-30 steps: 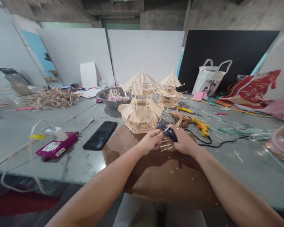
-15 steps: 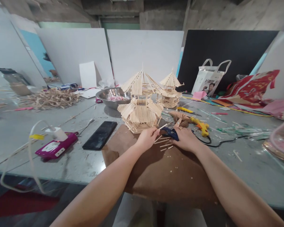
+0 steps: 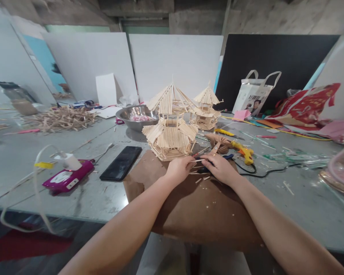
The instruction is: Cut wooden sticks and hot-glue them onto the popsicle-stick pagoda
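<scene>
My left hand [image 3: 179,168] pinches one end of a thin wooden stick [image 3: 196,160] just above the brown paper sheet [image 3: 195,206]. My right hand [image 3: 221,169] lies palm down with its fingers curled, and its fingertips meet the stick's other end. A dark blue cutter [image 3: 228,156] lies under that hand, with only its ends showing. Short cut stick pieces [image 3: 202,178] are scattered on the paper below the hands. A large stick-built pavilion model [image 3: 170,128] stands right behind the hands.
A smaller pavilion [image 3: 206,109], a steel bowl [image 3: 137,118] and a stick pile [image 3: 61,119] sit further back. A yellow glue gun [image 3: 243,152] with a black cord lies to the right. A phone [image 3: 121,163] and a magenta power strip [image 3: 65,177] lie to the left.
My right hand lowered the blue cutter from the stick onto the paper and now rests over it. Both hands shifted slightly forward, and the stick now lies level between them.
</scene>
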`<act>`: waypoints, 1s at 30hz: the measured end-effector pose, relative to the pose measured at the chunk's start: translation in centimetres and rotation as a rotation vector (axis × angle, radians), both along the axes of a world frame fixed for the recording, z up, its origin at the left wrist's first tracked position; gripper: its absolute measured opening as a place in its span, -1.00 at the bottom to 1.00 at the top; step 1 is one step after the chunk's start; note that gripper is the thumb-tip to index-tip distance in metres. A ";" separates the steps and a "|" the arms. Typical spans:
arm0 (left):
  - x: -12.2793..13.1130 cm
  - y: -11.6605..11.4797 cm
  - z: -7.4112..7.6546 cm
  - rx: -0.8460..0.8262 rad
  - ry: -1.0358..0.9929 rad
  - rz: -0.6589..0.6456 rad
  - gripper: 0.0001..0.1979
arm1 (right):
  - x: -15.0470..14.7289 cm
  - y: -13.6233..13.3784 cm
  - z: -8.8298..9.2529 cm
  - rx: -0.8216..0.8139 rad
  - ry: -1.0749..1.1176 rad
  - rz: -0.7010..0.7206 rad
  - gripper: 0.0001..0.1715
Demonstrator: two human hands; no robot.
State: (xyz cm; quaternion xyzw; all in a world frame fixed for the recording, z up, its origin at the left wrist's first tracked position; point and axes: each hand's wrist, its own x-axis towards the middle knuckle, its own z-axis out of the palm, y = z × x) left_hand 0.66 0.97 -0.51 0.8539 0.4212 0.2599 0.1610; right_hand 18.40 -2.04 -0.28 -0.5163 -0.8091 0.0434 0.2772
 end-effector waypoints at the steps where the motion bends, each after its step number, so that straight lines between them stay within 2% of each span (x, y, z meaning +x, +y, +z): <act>1: 0.0 -0.1 0.0 0.009 0.017 -0.006 -0.74 | -0.2 -0.1 0.0 -0.018 -0.012 0.006 -0.63; 6: 0.3 -0.4 -0.1 0.093 0.135 -0.005 -0.73 | -0.7 -0.5 0.2 -0.067 -0.123 -0.064 -0.63; 13: 0.4 -0.6 -0.3 0.205 0.235 -0.064 -0.67 | -1.0 -0.7 0.3 -0.059 -0.229 -0.091 -0.61; 21: 0.4 -0.7 -0.1 0.228 0.282 -0.044 -0.65 | -1.6 -1.4 0.5 -0.002 -0.334 -0.205 -0.61; 30: 0.7 -1.3 0.4 0.196 0.346 0.053 -0.65 | -2.7 -1.8 0.6 0.015 -0.375 -0.323 -0.63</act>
